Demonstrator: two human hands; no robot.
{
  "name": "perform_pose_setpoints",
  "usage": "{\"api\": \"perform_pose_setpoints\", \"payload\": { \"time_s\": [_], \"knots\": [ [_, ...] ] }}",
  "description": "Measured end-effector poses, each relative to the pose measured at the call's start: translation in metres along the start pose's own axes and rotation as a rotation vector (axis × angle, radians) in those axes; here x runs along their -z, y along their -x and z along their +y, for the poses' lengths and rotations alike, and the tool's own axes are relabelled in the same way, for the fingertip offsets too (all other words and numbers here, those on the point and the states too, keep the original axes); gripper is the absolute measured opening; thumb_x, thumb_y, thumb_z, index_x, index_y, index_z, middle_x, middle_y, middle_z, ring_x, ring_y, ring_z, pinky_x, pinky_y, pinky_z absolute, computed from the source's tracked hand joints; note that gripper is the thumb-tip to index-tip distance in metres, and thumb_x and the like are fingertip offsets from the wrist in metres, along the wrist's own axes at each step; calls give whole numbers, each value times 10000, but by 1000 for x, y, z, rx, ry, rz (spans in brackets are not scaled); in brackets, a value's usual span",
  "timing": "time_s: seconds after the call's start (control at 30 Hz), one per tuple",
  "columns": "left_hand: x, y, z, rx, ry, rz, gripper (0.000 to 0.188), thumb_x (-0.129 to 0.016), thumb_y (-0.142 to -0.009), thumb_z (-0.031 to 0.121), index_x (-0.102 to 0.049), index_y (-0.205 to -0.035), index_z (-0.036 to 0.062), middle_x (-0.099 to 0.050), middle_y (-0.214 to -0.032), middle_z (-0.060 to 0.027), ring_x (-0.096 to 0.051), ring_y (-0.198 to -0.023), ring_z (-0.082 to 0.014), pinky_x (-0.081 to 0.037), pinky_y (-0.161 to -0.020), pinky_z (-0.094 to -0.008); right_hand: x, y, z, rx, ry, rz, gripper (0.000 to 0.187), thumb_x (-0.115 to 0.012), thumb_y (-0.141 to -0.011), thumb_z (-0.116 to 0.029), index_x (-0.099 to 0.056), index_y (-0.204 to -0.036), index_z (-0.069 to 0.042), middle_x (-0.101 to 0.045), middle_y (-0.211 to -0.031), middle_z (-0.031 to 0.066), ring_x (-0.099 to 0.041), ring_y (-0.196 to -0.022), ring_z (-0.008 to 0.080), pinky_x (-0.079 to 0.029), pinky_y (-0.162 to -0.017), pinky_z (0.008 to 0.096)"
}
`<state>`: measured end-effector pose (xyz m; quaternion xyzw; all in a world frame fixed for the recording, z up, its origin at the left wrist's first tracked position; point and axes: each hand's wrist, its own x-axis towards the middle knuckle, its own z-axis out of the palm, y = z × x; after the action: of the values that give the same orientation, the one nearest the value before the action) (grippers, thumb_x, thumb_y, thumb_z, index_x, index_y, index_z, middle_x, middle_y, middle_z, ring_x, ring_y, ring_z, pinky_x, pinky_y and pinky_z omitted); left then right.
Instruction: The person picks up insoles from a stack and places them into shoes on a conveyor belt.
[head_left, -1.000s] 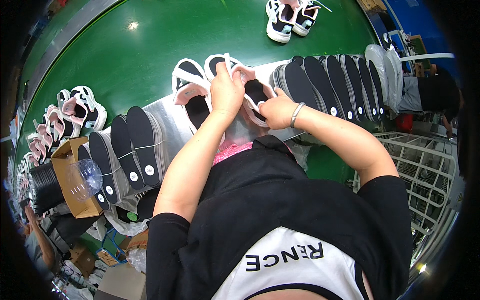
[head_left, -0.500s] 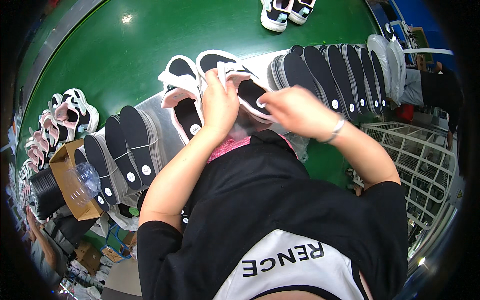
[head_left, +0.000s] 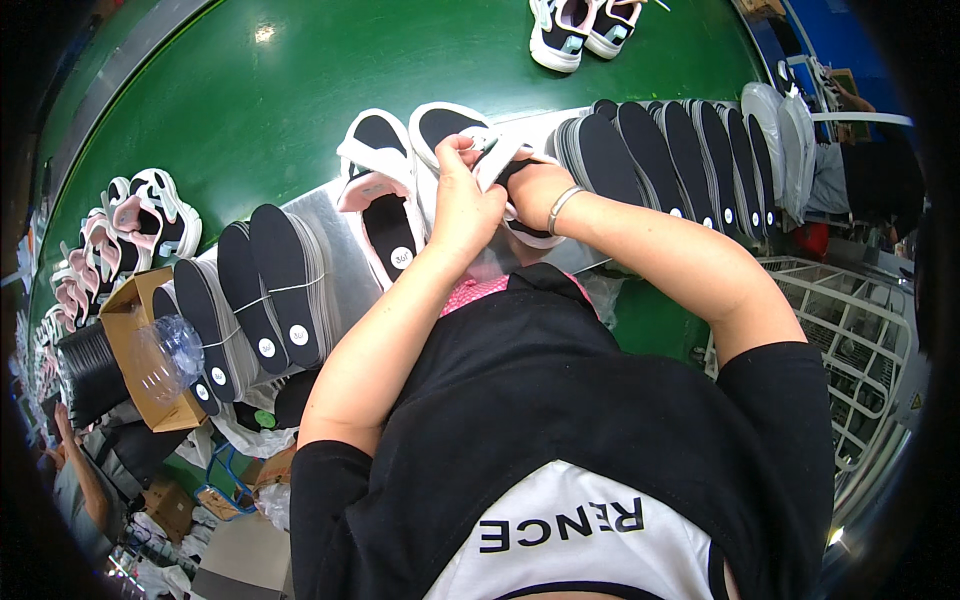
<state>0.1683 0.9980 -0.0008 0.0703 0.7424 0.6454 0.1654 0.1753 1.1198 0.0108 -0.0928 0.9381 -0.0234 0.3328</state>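
My left hand (head_left: 468,200) is closed on the upper flap of a white, black and pink shoe (head_left: 440,122), with fingers and thumb pinching it. My right hand (head_left: 538,192) reaches into that shoe's opening; its fingers are hidden inside. Just to the left lies the matching shoe (head_left: 372,132), its flap folded back and a black insole (head_left: 390,228) with a round white sticker showing in it. Both shoes rest on a metal strip (head_left: 338,228) along the green table's near edge.
Stacks of black insoles stand to the left (head_left: 285,265) and right (head_left: 595,150). A cardboard box (head_left: 128,345) holds a clear plastic bottle (head_left: 170,355). More shoes sit on the green table (head_left: 290,110): a row at left (head_left: 155,215), a pair at the far side (head_left: 560,35).
My right hand has moved left and down into the shoe's opening; earlier it was at the heel, over the insole's sticker. My left hand keeps its hold on the shoe's flap.
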Motion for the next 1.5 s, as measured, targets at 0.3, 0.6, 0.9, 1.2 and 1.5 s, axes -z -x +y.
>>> {"api": "perform_pose_setpoints", "payload": {
  "time_s": [0.3, 0.6, 0.9, 1.2, 1.5],
  "knots": [
    [-14, -10, -23, -158, -76, 33, 404, -434, -673, -59, -241, -1027, -44, -569, -949, -137, -537, -908, -217, -380, -841, -286, -8, 0, 3, 36, -73, 146, 249, -488, -733, -256, -629, -771, -54, -618, -810, 130, -588, -789, 265, -456, -709, 353],
    [-18, -8, -20, -219, -100, -18, 411, -380, -643, -113, -224, -1017, -42, -568, -982, -145, -522, -973, -216, -359, -865, -285, -13, 4, 11, -26, -80, 178, 258, -507, -713, -279, -631, -746, -55, -616, -785, 128, -588, -760, 277, -458, -693, 366],
    [-19, -8, -16, -173, 19, 29, 412, -412, -607, -91, -305, -1003, -52, -575, -930, -156, -496, -942, -323, -354, -857, -354, -4, 17, 4, 0, -49, 279, 249, -510, -713, -266, -604, -702, -35, -606, -739, 144, -592, -718, 284, -463, -658, 381],
    [-18, -9, -3, -117, -55, 30, 400, -417, -623, -106, -281, -994, -36, -551, -948, -183, -535, -909, -304, -392, -834, -351, 5, 17, 26, -3, -800, 104, 271, -490, -747, -235, -589, -797, 12, -584, -715, 187, -576, -660, 268, -452, -635, 339],
    [-16, -14, -13, -50, 155, -122, 216, -376, -777, -56, -293, -976, -52, -590, -935, -152, -554, -931, -214, -396, -842, -287, 19, 22, 32, -327, -1293, -365, 521, -546, -708, -462, -495, -954, -6, -522, -882, 102, -513, -771, 198, -427, -711, 325]
  ]
}}
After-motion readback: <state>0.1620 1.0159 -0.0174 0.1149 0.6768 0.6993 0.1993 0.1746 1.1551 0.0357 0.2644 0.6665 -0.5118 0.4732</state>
